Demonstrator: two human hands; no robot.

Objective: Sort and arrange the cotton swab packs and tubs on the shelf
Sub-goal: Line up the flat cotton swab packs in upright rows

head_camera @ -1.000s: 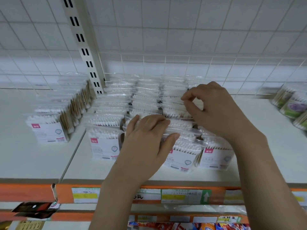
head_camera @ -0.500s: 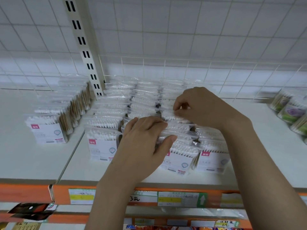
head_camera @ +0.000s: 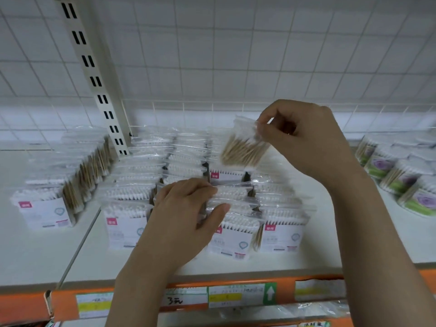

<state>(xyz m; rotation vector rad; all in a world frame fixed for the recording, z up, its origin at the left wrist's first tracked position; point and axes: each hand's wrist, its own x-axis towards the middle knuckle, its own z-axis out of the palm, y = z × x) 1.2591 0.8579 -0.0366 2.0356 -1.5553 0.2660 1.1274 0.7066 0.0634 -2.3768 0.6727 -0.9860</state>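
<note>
Right hand point(head_camera: 304, 140): pinching a clear cotton swab pack point(head_camera: 244, 147) by its top edge, clear above the rows.
Left hand point(head_camera: 186, 215): fingers spread flat, pressing the middle row of packs point(head_camera: 232, 197) on the white shelf point(head_camera: 330, 241).

On the shelf point(head_camera: 306, 253), rows of cotton swab packs point(head_camera: 181, 169) run front to back; the left hand point(head_camera: 188, 215) rests on top of the front packs of a middle row; to its left stands another row, and further left, past a slotted upright post point(head_camera: 99, 79), a separate row point(head_camera: 70, 175); above and to the right, the right hand point(head_camera: 304, 140) holds one pack point(head_camera: 243, 145) by its upper edge, lifted over the back rows; far right of that hand lie tubs point(head_camera: 398, 175); price labels point(head_camera: 236, 296) sit along the shelf edge below both hands.
</note>
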